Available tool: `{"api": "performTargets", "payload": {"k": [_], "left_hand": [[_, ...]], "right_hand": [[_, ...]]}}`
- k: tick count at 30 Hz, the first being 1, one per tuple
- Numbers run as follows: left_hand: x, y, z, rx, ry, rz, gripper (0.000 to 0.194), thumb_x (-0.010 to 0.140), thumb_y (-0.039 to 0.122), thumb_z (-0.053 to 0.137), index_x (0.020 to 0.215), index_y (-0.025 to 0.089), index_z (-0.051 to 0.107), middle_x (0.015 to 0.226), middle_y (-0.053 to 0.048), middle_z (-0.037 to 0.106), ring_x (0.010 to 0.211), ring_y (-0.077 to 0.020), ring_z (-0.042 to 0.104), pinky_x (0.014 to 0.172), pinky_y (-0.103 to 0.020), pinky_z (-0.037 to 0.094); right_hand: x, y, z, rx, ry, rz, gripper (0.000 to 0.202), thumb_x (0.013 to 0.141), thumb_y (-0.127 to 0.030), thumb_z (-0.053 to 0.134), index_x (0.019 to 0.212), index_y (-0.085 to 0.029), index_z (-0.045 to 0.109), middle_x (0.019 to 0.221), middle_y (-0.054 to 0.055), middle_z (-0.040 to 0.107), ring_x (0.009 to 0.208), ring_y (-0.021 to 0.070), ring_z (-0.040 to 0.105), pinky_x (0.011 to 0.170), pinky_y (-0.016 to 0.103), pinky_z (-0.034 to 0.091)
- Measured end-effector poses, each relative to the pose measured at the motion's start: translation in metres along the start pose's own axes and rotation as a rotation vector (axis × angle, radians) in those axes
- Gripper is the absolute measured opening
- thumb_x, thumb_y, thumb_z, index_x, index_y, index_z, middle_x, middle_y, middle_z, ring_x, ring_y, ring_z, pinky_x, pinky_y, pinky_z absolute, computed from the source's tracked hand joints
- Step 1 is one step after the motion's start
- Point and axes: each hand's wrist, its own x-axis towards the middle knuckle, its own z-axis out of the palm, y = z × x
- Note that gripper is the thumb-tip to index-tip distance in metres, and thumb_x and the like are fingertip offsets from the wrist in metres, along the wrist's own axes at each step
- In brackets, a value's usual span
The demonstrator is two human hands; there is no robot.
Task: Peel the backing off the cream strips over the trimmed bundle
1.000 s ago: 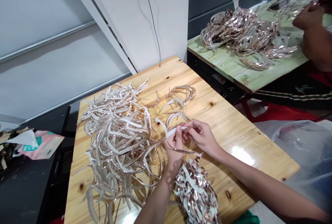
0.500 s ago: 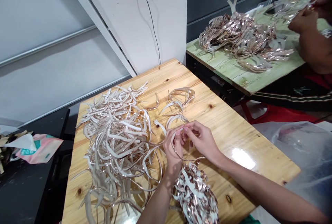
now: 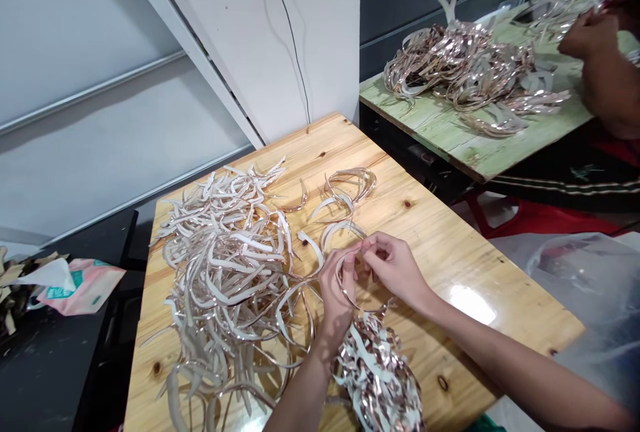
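Observation:
My left hand [image 3: 339, 279] is closed on a thin, curled strip [image 3: 345, 291], white on one face and shiny rose-gold on the other. Thumb and fingers of my right hand [image 3: 393, 264] pinch the same strip close to my left fingertips. To the left spreads a big tangled pile of curled strips [image 3: 225, 279]. Below my hands lies a heap of short, shiny rose-gold and white pieces [image 3: 383, 375], partly behind my left forearm. A few loose loops [image 3: 350, 185] rest just beyond my hands.
The wooden table [image 3: 425, 232] stands against a white wall. At right, another person's hands [image 3: 593, 35] work over a green table [image 3: 440, 132] bearing a shiny strip pile [image 3: 465, 69]. A tissue pack [image 3: 85, 289] lies on a dark surface at left; a clear plastic bag [image 3: 560, 272] is at right.
My right hand has shifted slightly right, and the strip's curl between my hands has moved a little. Both hands keep their pinch. The view has tilted slightly.

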Motion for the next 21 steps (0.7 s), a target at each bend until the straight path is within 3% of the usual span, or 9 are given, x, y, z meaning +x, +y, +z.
{"api": "performTargets", "payload": {"k": [6, 10, 14, 18, 21], "left_hand": [[-0.002, -0.003, 0.001, -0.031, 0.069, -0.030, 0.040, 0.101, 0.050, 0.045, 0.100, 0.025, 0.077, 0.063, -0.004, 0.055, 0.061, -0.0238, 0.055, 0.064, -0.040, 0.048], [-0.001, -0.002, 0.002, -0.085, 0.069, -0.111, 0.041, 0.100, 0.053, 0.045, 0.086, 0.030, 0.075, 0.059, -0.003, 0.052, 0.055, -0.0221, 0.051, 0.056, -0.038, 0.044], [0.000, 0.003, 0.001, -0.106, 0.077, -0.133, 0.039, 0.098, 0.055, 0.049, 0.081, 0.031, 0.073, 0.068, -0.006, 0.061, 0.063, -0.0243, 0.058, 0.064, -0.040, 0.049], [0.000, 0.005, 0.000, -0.096, 0.047, -0.130, 0.039, 0.097, 0.057, 0.049, 0.097, 0.030, 0.077, 0.081, -0.011, 0.069, 0.080, -0.0294, 0.066, 0.075, -0.044, 0.053], [0.000, 0.004, 0.002, -0.063, 0.055, -0.154, 0.041, 0.097, 0.057, 0.049, 0.098, 0.029, 0.078, 0.081, -0.011, 0.071, 0.078, -0.0299, 0.065, 0.075, -0.044, 0.051]], "right_hand": [[-0.001, 0.004, -0.001, -0.366, 0.075, -0.177, 0.009, 0.084, -0.026, 0.065, 0.080, -0.020, 0.059, 0.066, -0.001, 0.063, 0.057, 0.0147, 0.057, 0.056, 0.025, 0.043], [0.001, 0.004, -0.006, -0.298, -0.030, -0.194, 0.013, 0.093, -0.029, 0.056, 0.090, -0.020, 0.064, 0.073, 0.001, 0.069, 0.062, 0.0170, 0.063, 0.060, 0.027, 0.046], [0.001, 0.001, -0.009, -0.154, -0.168, -0.202, 0.026, 0.099, -0.033, 0.047, 0.092, -0.018, 0.067, 0.075, 0.002, 0.071, 0.066, 0.0181, 0.066, 0.063, 0.027, 0.049], [0.001, 0.001, -0.008, -0.291, -0.104, -0.215, 0.023, 0.096, -0.030, 0.054, 0.084, -0.017, 0.068, 0.070, 0.001, 0.069, 0.058, 0.0153, 0.059, 0.057, 0.025, 0.043], [0.001, 0.003, -0.006, -0.467, -0.089, -0.234, 0.022, 0.094, -0.026, 0.052, 0.081, -0.017, 0.067, 0.066, 0.001, 0.067, 0.055, 0.0146, 0.056, 0.055, 0.025, 0.038]]}}
